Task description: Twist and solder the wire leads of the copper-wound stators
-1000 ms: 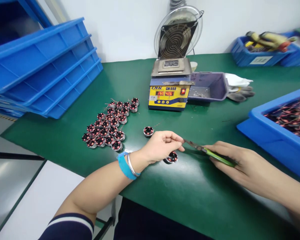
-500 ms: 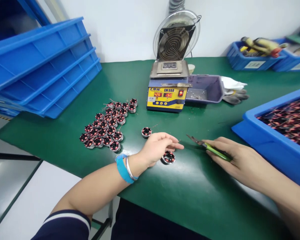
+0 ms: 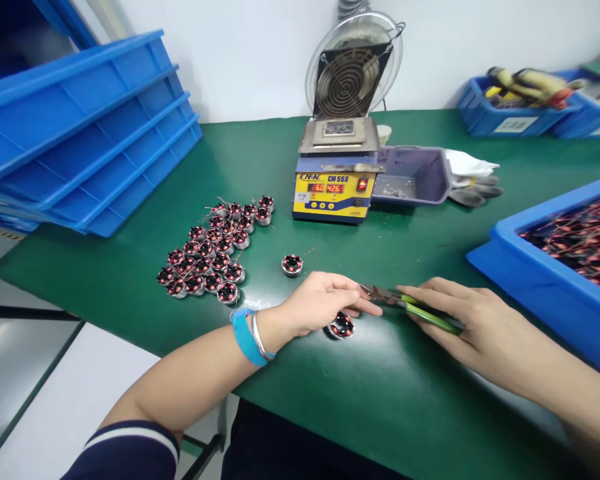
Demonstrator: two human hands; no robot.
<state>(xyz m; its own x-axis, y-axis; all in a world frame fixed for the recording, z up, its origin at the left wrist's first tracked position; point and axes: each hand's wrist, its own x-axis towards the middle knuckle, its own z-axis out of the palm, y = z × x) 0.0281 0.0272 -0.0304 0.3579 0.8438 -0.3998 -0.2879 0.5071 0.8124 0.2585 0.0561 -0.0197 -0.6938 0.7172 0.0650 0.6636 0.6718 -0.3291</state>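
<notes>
My left hand (image 3: 325,301) rests on the green mat, fingers pinched over a small wound coil part (image 3: 341,327) that sits on the mat under my fingertips. My right hand (image 3: 460,320) grips green-handled cutters (image 3: 415,308), whose metal tips point left and meet my left fingertips. A single coil part (image 3: 292,265) lies just beyond my left hand. A cluster of several such coil parts (image 3: 215,253) sits to the left of it.
A yellow-fronted solder pot (image 3: 336,175) with a fan (image 3: 353,67) behind stands at the back centre, a grey tray (image 3: 413,175) and gloves (image 3: 473,187) beside it. Stacked blue crates (image 3: 80,133) fill the left; a blue bin of coils (image 3: 560,260) is at right.
The cutters' tips were drawn a little away from my left fingers, then came back to them. The coil part under my left hand stays on the mat.
</notes>
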